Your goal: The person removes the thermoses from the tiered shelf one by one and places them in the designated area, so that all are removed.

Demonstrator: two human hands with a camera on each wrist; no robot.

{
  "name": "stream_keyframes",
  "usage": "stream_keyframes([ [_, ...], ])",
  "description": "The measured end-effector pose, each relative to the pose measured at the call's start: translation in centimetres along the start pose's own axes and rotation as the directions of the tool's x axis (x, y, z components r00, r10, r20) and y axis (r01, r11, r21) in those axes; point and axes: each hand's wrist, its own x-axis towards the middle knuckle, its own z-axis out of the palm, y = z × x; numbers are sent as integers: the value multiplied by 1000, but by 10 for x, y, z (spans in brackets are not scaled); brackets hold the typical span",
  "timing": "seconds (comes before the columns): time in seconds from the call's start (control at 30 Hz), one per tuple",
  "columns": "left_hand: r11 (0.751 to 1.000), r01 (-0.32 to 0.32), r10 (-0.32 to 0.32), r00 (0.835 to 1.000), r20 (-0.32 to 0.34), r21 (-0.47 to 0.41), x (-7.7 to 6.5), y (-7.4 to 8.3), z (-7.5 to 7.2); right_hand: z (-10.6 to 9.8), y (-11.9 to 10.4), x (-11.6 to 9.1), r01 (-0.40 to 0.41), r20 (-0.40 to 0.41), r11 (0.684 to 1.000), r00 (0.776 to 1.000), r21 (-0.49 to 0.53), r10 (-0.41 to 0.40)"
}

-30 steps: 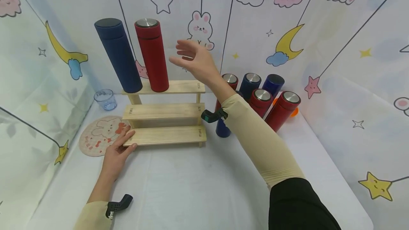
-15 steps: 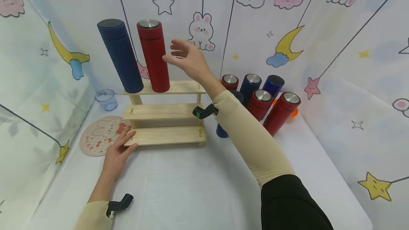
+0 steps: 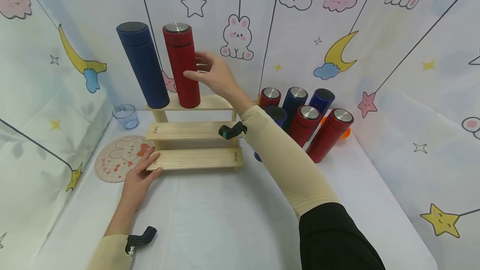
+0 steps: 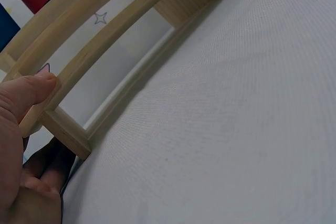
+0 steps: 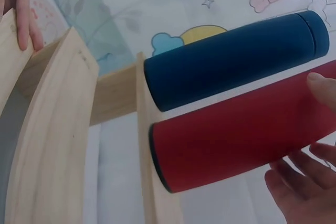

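A three-tier wooden shelf stand (image 3: 195,159) sits on the table. My left hand (image 3: 138,180) grips the left end of its lowest tier, thumb at the front edge (image 4: 39,87) and fingers behind. On the top tier a blue vacuum flask (image 3: 144,66) and a red vacuum flask (image 3: 181,66) with a silver lid top stand side by side. My right hand (image 3: 215,74) is at the red flask's right side. Its thumb lies across the front of the flask, and the loosely bent fingers reach behind it; whether they press on it is unclear.
Several more red and blue flasks (image 3: 330,134) stand together right of the stand, partly behind my right forearm. Something orange (image 3: 346,132) shows behind them. A clear glass (image 3: 126,116) and a round rabbit-print mat (image 3: 116,159) are at the left. A printed curtain (image 3: 292,45) hangs behind.
My right hand has moved left and slightly down, from beside the red flask to around its right side. The left hand and both flasks on the top tier have stayed in place.
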Motion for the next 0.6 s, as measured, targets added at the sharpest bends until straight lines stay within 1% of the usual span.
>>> stream_keyframes([
  [0.17, 1000, 5, -5, 1000, 3, 3, 0, 1, 1, 9, 3, 2, -18, 3, 1000, 1000, -15, 18],
  [0.33, 1000, 3, -3, 1000, 8, -2, 0, -1, 1, 12, 4, 2, -44, -29, 998, 999, -52, 42],
  [0.6, 1000, 0, 0, 1000, 5, 20, 1, -1, 0, 16, 5, 1, -14, -65, 997, 998, -74, 9],
])
